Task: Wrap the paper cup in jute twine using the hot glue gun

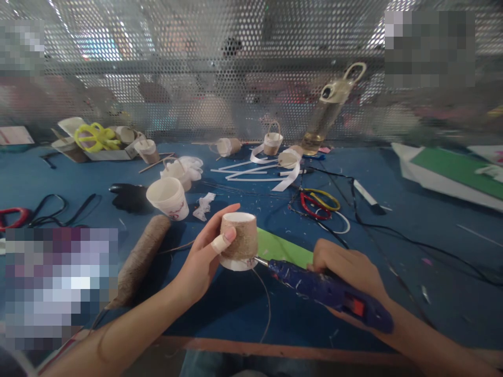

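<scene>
My left hand (204,259) grips a small paper cup wrapped in brown twine (238,240), held upside down above the blue table (416,251); the thumb has a bandage on it. My right hand (346,269) is wrapped round a blue glue gun (328,290). The gun's metal tip touches the cup's lower white rim. A thin strand of twine hangs down from the cup toward the table's front edge.
A spool of brown twine (139,259) lies left of the cup, a plain white cup (168,198) behind it. Green paper (283,247), red and yellow scissors (319,203), white ribbon strips (255,173), small finished baskets (272,141), a bottle (328,112) and a perforated metal screen (220,78) lie beyond.
</scene>
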Demonstrator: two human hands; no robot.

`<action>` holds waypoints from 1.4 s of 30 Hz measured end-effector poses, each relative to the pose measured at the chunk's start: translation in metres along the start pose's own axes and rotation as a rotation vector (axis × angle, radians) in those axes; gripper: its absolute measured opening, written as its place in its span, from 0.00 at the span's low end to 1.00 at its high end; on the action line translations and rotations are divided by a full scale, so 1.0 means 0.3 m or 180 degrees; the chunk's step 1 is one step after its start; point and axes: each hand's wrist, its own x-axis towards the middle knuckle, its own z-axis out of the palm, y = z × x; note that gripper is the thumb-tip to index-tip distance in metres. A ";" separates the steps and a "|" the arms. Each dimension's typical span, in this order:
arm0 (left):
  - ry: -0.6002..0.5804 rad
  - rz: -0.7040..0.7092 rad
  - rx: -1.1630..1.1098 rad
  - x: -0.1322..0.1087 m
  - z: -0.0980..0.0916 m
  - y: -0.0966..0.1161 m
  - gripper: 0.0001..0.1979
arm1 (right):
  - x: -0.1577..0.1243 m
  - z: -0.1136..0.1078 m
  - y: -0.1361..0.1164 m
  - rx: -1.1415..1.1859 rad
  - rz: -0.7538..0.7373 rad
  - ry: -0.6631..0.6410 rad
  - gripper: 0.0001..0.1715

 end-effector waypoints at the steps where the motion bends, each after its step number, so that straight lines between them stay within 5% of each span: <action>1: 0.0014 -0.0012 -0.0026 0.000 0.002 0.002 0.23 | 0.000 0.000 0.001 0.0001 -0.0001 0.0000 0.14; 42: 0.0103 -0.0445 -0.0282 0.005 0.015 0.012 0.24 | 0.006 0.004 -0.006 -0.0063 -0.0047 0.0022 0.16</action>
